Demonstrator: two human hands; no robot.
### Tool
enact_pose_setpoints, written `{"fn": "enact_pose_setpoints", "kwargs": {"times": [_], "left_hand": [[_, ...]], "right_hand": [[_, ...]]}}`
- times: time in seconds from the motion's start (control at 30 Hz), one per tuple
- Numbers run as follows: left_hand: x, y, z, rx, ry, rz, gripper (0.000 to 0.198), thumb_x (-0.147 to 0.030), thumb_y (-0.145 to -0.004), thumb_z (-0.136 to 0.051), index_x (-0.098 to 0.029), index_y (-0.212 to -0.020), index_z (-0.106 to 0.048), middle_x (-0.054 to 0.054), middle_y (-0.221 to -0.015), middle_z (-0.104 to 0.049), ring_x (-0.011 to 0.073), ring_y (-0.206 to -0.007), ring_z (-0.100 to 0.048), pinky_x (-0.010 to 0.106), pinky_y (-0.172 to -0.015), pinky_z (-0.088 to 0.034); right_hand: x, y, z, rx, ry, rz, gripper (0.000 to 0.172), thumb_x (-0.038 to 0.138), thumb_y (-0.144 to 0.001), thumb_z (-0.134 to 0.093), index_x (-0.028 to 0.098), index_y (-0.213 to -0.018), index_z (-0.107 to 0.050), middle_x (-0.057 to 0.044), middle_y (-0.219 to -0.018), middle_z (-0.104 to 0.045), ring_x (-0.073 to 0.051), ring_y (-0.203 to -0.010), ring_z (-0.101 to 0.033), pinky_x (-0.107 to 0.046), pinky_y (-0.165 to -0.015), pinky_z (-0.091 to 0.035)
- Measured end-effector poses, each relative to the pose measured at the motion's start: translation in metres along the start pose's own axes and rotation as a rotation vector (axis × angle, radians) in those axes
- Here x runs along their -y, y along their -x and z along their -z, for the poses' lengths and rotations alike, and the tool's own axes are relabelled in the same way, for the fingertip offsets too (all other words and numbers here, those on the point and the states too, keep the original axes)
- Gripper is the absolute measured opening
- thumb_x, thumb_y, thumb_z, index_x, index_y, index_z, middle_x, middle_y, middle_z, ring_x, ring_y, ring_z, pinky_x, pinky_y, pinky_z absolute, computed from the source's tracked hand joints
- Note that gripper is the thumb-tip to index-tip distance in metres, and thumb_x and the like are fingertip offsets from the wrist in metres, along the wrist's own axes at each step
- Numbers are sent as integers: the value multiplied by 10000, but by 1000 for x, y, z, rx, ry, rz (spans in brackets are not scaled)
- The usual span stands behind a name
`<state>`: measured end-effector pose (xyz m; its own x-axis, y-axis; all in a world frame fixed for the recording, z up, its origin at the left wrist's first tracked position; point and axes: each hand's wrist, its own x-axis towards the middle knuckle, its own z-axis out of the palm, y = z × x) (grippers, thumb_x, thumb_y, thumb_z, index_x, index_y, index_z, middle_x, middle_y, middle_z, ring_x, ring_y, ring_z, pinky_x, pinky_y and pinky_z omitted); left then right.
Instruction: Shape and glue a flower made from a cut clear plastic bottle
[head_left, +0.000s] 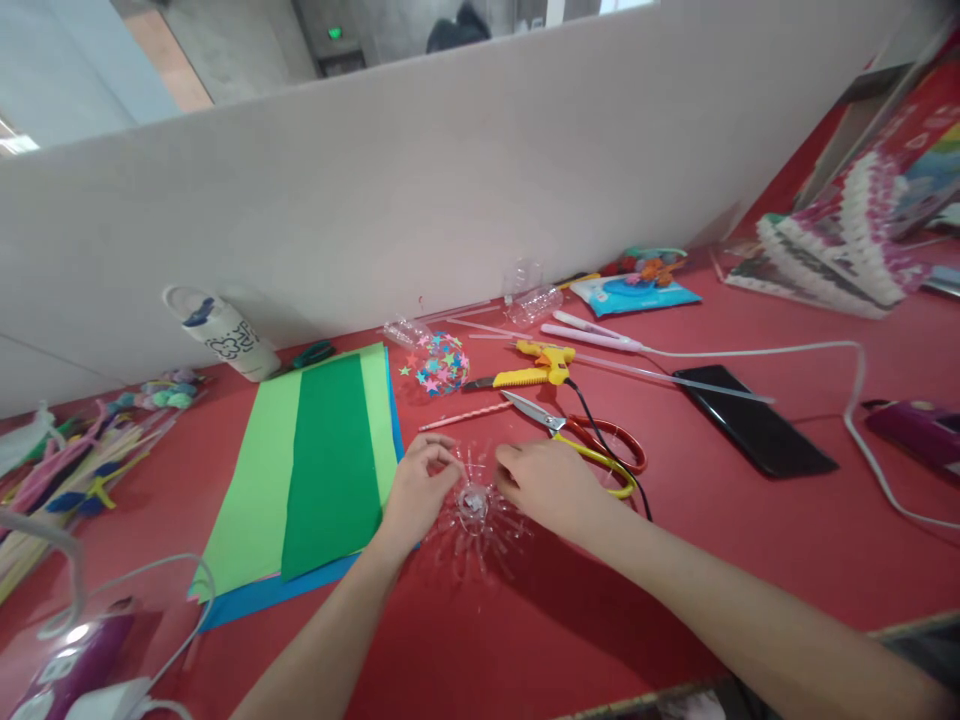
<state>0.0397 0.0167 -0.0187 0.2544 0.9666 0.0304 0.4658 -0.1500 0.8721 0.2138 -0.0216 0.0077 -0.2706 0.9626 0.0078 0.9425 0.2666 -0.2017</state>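
Observation:
A clear plastic piece (pixel 474 507), cut into many thin strips spreading out like a flower around a small round centre, sits on the red table (pixel 450 650) between my hands. At its upper left edge, the thumb and fingers of my left hand (pixel 426 482) are pinched together on a strip. My right hand (pixel 544 485) is curled closed at the upper right edge, its fingertips at the strips there; the exact grip is partly hidden. Just beyond my right hand lie scissors (pixel 559 422) with red and yellow handles, and a pink striped stick (pixel 465 416).
Green and blue paper sheets (pixel 330 460) lie left. A yellow hot glue gun (pixel 551 362), a yellow cutter knife (pixel 517 378), star confetti (pixel 441 365) and a pink corded iron (pixel 592 333) lie behind. A black phone (pixel 754 420) rests right. A white bottle (pixel 225 335) stands by the partition.

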Motion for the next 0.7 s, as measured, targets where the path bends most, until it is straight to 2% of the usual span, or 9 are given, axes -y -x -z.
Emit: {"fn": "enact_pose_setpoints", "kwargs": {"times": [0.17,0.3,0.43,0.5,0.57,0.63,0.7], "left_hand": [[-3,2,-5,-56,-10,-13,146,-139,-706,-546,-194,-571,-542,37,-1026,-564,190,-1037,-536,349,-951,-373],[-4,2,-3,-118,-12,15,148,-174,-728,-552,-200,-583,-535,35,-1072,-554,202,-1074,-518,379,-983,-354],[-4,2,-1,-121,3,34,154,-173,-724,-556,-201,-574,-538,29,-1069,-561,198,-1069,-524,379,-986,-352],[-3,2,-1,-109,16,44,152,-173,-717,-559,-199,-568,-544,32,-1044,-570,195,-1035,-541,368,-954,-382],[-3,3,-3,-96,34,56,144,-177,-713,-558,-198,-570,-555,37,-1007,-580,193,-992,-560,353,-901,-420],[-2,3,-4,-84,57,64,132,-177,-711,-551,-197,-582,-568,39,-983,-591,189,-971,-572,339,-869,-440],[0,3,-4,-74,79,73,117,-171,-701,-552,-196,-589,-575,39,-974,-604,188,-977,-575,332,-877,-438]], "right_hand": [[6,-3,-2,17,-48,-142,187,228,-861,-471,168,-757,-614,-78,-693,-684,-170,-625,-614,-274,-517,-224],[-3,0,1,58,-125,-177,199,285,-870,-483,191,-772,-628,-44,-677,-680,-160,-602,-610,-266,-501,-232],[-12,15,2,83,-171,-225,232,263,-895,-435,197,-779,-625,-40,-670,-673,-160,-571,-596,-264,-483,-217],[-11,24,0,84,-187,-244,226,257,-910,-406,194,-859,-617,-42,-681,-669,-168,-587,-604,-260,-483,-228],[-7,33,-2,85,-243,-261,201,250,-903,-421,186,-1023,-569,-36,-711,-671,-173,-625,-621,-247,-497,-272],[0,43,-5,91,-366,-286,295,271,-874,-472,174,-1152,-483,-35,-757,-674,-181,-658,-634,-244,-528,-333],[9,53,-9,80,-488,-301,443,331,-823,-545,169,-1216,-421,-70,-893,-680,-213,-767,-652,-266,-593,-399]]}}
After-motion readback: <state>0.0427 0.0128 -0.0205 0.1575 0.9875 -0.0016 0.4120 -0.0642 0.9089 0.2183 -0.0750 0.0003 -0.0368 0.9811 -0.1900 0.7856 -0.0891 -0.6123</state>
